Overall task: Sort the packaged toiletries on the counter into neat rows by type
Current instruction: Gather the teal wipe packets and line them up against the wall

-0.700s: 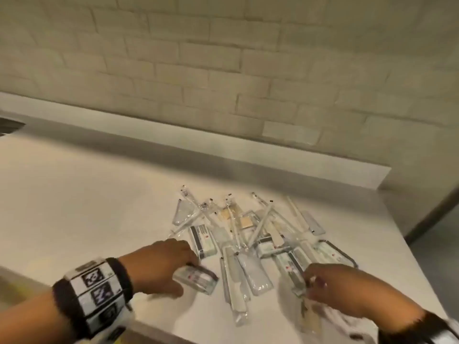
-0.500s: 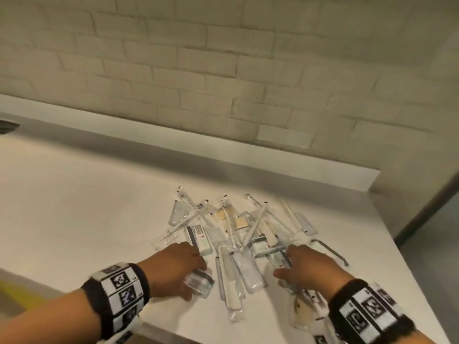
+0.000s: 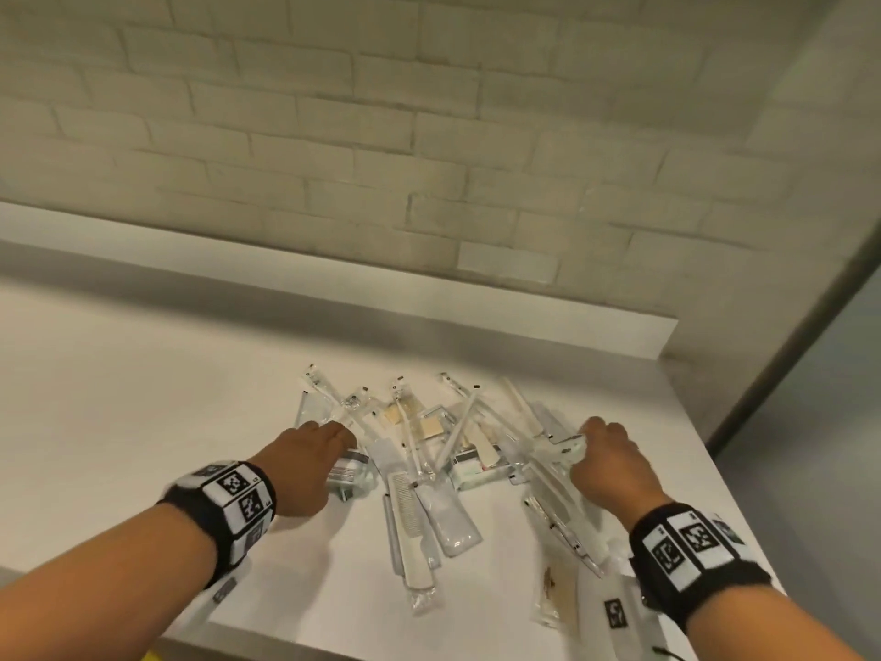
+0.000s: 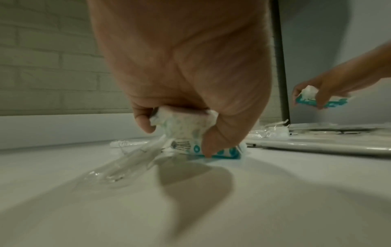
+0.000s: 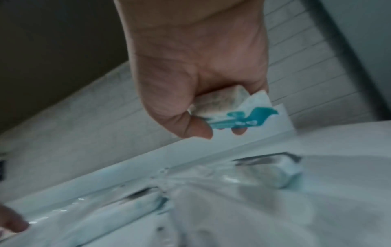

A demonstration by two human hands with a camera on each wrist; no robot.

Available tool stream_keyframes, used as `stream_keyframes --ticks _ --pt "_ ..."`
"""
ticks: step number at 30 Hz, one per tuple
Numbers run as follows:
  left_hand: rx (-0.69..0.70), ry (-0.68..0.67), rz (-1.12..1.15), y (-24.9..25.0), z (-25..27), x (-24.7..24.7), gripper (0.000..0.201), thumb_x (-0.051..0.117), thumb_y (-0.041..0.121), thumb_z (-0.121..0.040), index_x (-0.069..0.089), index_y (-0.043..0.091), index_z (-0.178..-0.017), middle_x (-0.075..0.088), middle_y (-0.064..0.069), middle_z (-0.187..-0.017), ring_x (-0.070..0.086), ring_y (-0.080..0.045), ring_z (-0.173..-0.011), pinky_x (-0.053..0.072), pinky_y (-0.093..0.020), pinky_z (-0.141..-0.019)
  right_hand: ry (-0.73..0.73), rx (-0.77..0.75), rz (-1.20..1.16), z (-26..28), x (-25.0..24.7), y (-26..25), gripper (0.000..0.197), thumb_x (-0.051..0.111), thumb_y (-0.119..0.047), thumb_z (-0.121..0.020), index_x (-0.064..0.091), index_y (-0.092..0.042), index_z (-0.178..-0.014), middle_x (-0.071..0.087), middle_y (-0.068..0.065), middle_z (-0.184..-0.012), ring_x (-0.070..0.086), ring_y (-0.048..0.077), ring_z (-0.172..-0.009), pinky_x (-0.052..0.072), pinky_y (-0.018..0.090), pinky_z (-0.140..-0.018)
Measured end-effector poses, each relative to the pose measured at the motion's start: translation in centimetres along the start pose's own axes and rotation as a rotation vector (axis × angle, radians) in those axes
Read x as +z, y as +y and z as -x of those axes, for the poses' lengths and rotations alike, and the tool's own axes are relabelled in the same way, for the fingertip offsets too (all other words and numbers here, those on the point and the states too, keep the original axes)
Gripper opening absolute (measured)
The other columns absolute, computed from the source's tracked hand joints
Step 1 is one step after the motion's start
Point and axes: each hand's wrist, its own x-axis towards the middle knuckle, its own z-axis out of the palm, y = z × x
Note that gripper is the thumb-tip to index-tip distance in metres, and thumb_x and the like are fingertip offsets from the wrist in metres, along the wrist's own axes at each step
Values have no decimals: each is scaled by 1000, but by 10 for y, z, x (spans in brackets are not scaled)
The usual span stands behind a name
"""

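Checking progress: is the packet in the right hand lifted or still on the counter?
Lifted: the right hand pinches the teal-printed packet clear above the counter.

Heap of packets on counter, wall behind

head view high over counter, wrist views low, close, all sharing it
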Motion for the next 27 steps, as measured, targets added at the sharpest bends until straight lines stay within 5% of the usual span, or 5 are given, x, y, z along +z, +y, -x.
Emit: stream_keyframes --ticks 9,12,16,24,27 --pt "69 47 -3 21 -9 5 60 50 36 -91 26 32 -147 40 8 -145 44 -18 -124 38 -30 -101 -30 -17 277 -20 35 37 60 55 -39 -91 32 -21 -143 45 5 -135 43 25 -124 36 38 -101" --pt "101 128 -49 33 -6 5 53 45 53 -90 39 30 -139 52 6 -133 48 -19 -118 38 -31 -100 116 -3 142 -23 27 25 57 58 -36 -90 39 -16 -139 45 9 -131 44 28 -121 38 40 -99" --pt "95 193 41 49 0 14 70 26 68 -76 49 28 -128 59 5 -120 51 -19 -108 42 -32 -93 88 -303 -238 -11 20 -25 47 65 -28 -85 48 -32 -129 46 -5 -121 47 18 -110 45 35 -94" --pt "-173 274 399 9 -8 0 50 55 54 -83 50 29 -125 60 3 -114 57 -14 -96 47 -28 -81 -224 -564 173 -6 43 -93 53 64 -59 -80 51 -28 -122 57 0 -120 47 21 -109 42 36 -91" --pt "-385 191 453 -33 -15 -7 49 55 52 -84 50 17 -119 60 -4 -110 58 -18 -85 46 -28 -73 -205 -498 254 -15 40 -89 44 62 -40 -89 48 -26 -128 55 2 -122 49 22 -109 43 35 -92"
